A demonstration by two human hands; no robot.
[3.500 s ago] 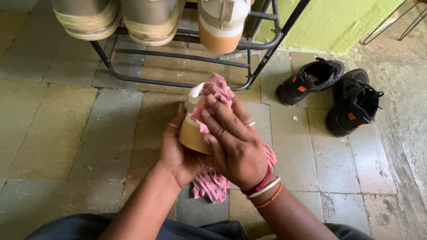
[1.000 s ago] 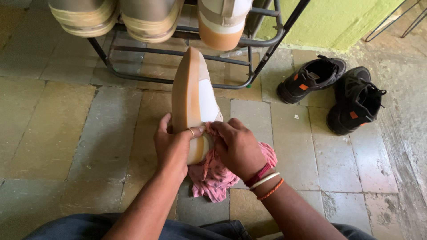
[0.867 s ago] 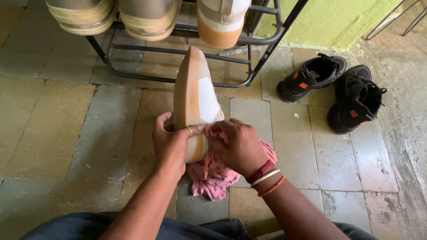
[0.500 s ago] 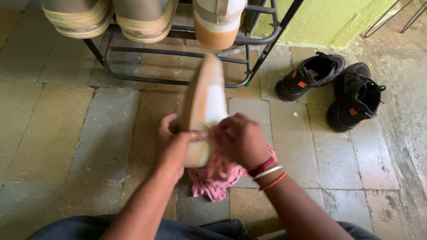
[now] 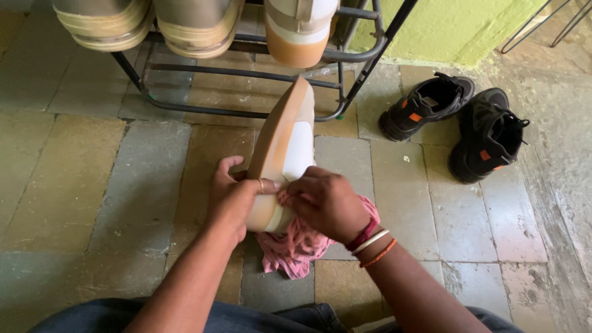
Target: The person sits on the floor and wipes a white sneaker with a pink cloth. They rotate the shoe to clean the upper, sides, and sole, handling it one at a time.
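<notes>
Centre of scene: white leather sneaker with tan rubber sole (image 5: 285, 151), tipped on edge, toe toward the far side, heel near. Left hand (image 5: 231, 200) on the sole side, left of the sneaker; right hand (image 5: 324, 203) on the upper side, right of it. Pink patterned cloth (image 5: 296, 246) under the right hand, hanging near of the heel, above the grey and ochre stone-tiled floor (image 5: 92, 185). Far side: black metal tube shoe rack (image 5: 246, 71), beige shoes (image 5: 154, 24) on it. Far right: pair of black sneakers with orange patches (image 5: 459, 126) on the floor, side by side, well apart from the hands.
</notes>
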